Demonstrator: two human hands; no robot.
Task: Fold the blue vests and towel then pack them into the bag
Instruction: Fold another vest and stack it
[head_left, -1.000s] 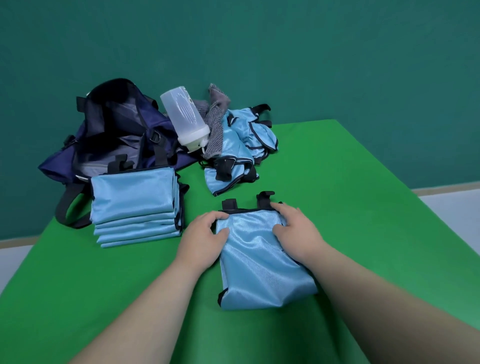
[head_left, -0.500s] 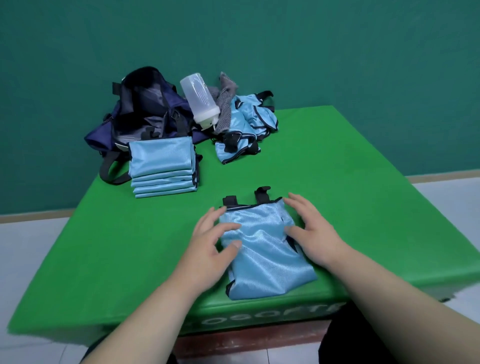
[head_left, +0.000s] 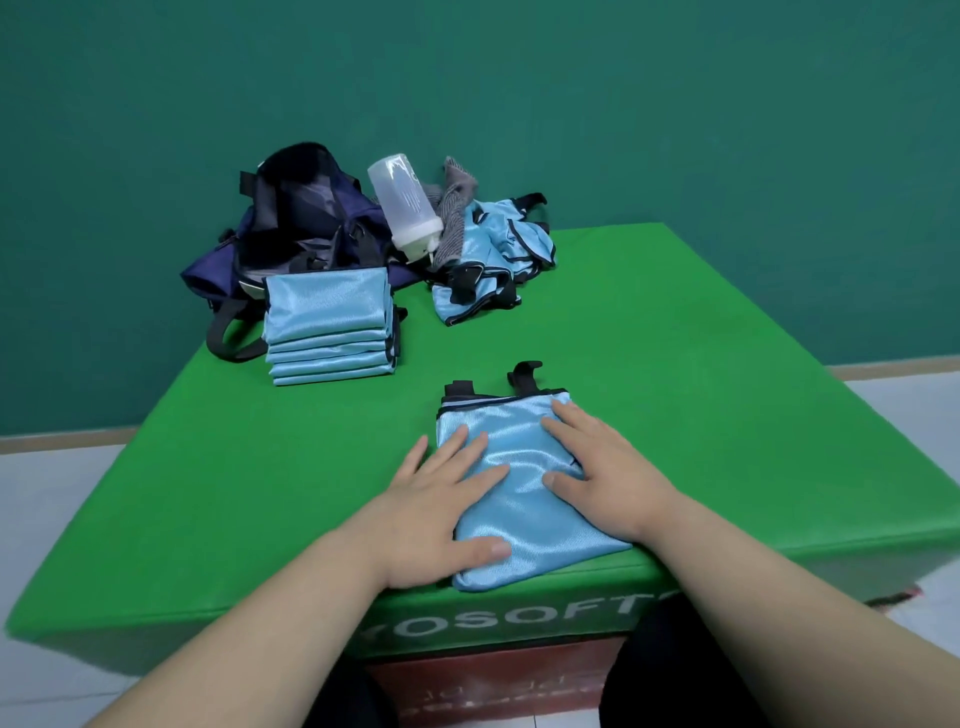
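A folded light-blue vest (head_left: 519, 499) with black straps lies near the front edge of the green table (head_left: 675, 364). My left hand (head_left: 436, 509) lies flat on its left side with fingers spread. My right hand (head_left: 608, 478) presses flat on its right side. A stack of several folded blue vests (head_left: 327, 322) sits at the back left, in front of the open navy bag (head_left: 301, 228). A crumpled pile of unfolded blue vests (head_left: 498, 260) lies at the back centre, with a grey towel (head_left: 454, 218) draped against it.
A translucent white bottle (head_left: 402, 202) leans between the bag and the towel. The bag's black strap (head_left: 223, 338) hangs over the table's left edge. A teal wall stands behind the table, and pale floor shows on both sides.
Both hands went from gripping the vest's top corners to lying flat on it with fingers straight. The view has pulled back, showing the table's front edge.
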